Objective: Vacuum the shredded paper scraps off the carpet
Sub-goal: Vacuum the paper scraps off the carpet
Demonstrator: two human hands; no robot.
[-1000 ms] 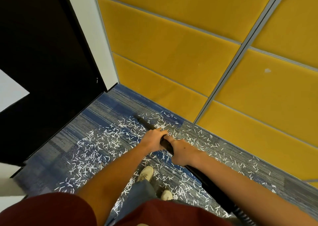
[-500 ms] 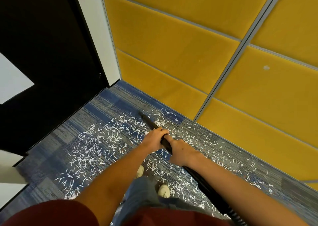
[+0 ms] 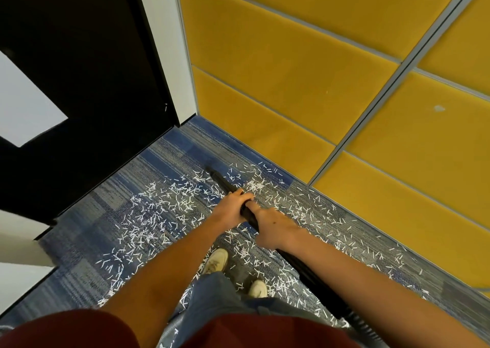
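While both hands are wrapped round the black vacuum wand [image 3: 224, 182], the left hand [image 3: 232, 207] gripping further along the tube and the right hand [image 3: 275, 227] just behind it, the nozzle tip [image 3: 210, 168] is down at the carpet [image 3: 87, 231] on the far edge of the mess. White paper scraps [image 3: 159, 215] lie thick to the left of the wand, round the person's shoes [image 3: 216, 260], and in a thinner band along the foot of the yellow wall [image 3: 291, 69] on the right. I'd judge the job barely begun. To do this pass well, hold the tip low, draw it slowly in overlapping strokes from the far corner toward the feet, and work the wall edge separately. No bin or canister shows. The ribbed hose [image 3: 363, 324] runs off the near edge, so whatever it feeds can't be seen.
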